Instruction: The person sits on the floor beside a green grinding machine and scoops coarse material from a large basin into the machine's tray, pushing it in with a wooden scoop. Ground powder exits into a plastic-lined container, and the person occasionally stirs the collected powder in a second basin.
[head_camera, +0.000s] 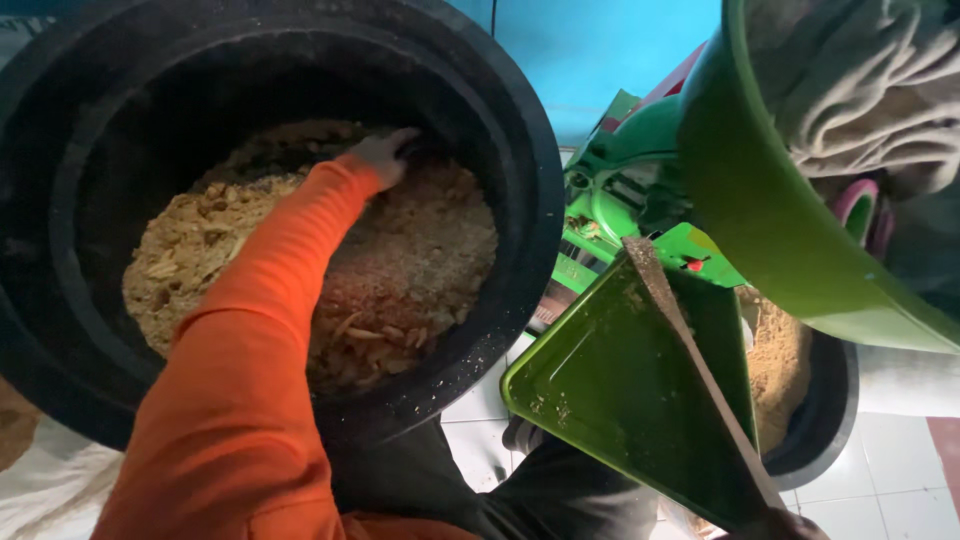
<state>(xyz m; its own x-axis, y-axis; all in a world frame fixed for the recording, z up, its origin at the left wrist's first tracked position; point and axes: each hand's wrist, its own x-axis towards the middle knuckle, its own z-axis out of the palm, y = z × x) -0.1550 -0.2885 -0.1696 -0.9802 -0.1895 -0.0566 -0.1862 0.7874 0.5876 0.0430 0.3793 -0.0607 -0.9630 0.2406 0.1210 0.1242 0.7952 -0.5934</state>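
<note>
1. We're looking straight down into a big black tub (520, 160), our landmark for this call, and it holds a heap of tan, chopped, flaky feed (420, 260).
2. One hand (383, 155) reaches in on an orange sleeve (260, 330), coming from the near rim of the tub to the far side of the heap.
3. That hand lies on top of the feed with fingers curled into it; we take it for the left hand. Whether it grips a clump or just presses down, we cannot tell.
4. The heap fills the tub's floor. It looks paler and coarser toward the tub's left wall, finer and browner toward its right wall.
5. Just right of the tub stands a green machine (620, 190), and its flat green tray (610, 380) slopes down beside the tub's near right rim.
6. A thin wooden stick (690, 340) lies slantwise across that tray, dusted with crumbs.
7. The stick's lower end meets something at the bottom edge that may be the other hand; it's cut off, so we cannot tell its state.
8. Farther right of the tub, past the tray, a second dark bowl (815, 420) holds fine brown meal (780, 360).
9. Above that bowl hangs a large green basin (760, 200) stuffed with grey cloth (860, 80).
10. Under the tub we glimpse white floor tiles (480, 400).
</note>
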